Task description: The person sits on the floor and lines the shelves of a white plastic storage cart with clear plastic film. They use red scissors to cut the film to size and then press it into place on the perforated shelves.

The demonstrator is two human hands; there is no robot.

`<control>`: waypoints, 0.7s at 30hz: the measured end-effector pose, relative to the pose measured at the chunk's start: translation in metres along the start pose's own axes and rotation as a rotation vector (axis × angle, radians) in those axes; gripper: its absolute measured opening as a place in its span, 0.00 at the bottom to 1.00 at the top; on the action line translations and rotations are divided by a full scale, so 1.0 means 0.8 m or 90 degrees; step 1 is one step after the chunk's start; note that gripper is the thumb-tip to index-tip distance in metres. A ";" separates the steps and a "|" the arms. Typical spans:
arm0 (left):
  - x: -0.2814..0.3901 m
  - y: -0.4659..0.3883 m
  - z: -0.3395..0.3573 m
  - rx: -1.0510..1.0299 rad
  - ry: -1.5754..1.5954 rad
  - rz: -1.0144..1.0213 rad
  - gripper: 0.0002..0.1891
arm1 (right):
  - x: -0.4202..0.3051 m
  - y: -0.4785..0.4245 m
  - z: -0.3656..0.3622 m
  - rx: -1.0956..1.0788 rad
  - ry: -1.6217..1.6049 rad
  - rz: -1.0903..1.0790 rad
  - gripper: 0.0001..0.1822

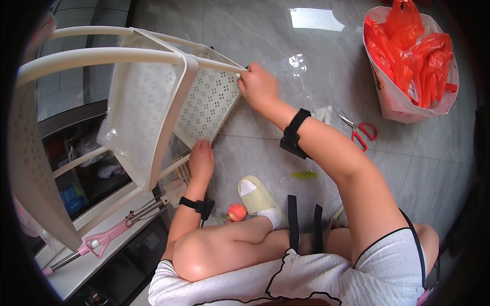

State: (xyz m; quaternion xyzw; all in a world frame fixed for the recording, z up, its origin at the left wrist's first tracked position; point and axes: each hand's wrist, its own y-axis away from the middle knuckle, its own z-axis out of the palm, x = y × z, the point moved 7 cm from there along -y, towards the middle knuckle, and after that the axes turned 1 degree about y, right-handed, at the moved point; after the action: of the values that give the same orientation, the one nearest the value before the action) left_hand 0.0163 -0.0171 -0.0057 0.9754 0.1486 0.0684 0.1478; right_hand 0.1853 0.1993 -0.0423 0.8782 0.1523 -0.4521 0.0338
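A white plastic tiered rack [170,114] with tubular posts fills the left of the head view. Its end shelf [206,99] is perforated with small square holes. My right hand [260,86] curls around the shelf's far corner, where a post ends. At the near corner, my left hand [201,160] grips the shelf's edge; its fingertips are partly hidden. Clear plastic film [115,137] hangs by the middle shelf [145,88]. Both wrists wear black straps with small boxes.
Red-handled scissors [360,132] lie on the grey tile floor beyond my right forearm. A white bag [398,109] holds red plastic bags [409,57]. A peach [237,212] sits beside my slipper [260,195]. A pink-handled mop [111,235] lies along the white ledge [72,279].
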 end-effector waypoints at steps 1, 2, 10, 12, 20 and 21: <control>0.000 0.003 0.000 0.015 -0.005 0.009 0.08 | -0.003 0.004 0.008 0.003 0.001 -0.015 0.06; -0.001 0.005 0.001 0.030 -0.010 0.017 0.08 | -0.009 0.008 0.018 0.007 0.003 -0.030 0.05; -0.010 0.014 -0.009 0.052 0.000 0.005 0.07 | -0.019 0.010 0.015 0.014 -0.039 -0.038 0.05; -0.017 0.018 -0.007 0.023 -0.018 0.013 0.08 | -0.015 0.013 0.015 -0.028 -0.038 0.005 0.05; -0.013 0.042 -0.012 0.071 -0.013 -0.024 0.08 | -0.016 0.000 0.040 -0.160 0.043 -0.027 0.04; -0.007 0.041 -0.015 0.079 -0.030 -0.001 0.09 | -0.017 -0.003 0.038 -0.156 0.027 -0.006 0.04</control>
State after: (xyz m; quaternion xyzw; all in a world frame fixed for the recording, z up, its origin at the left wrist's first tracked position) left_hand 0.0181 -0.0457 0.0157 0.9839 0.1496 0.0360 0.0906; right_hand 0.1531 0.1926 -0.0490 0.8760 0.2111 -0.4119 0.1357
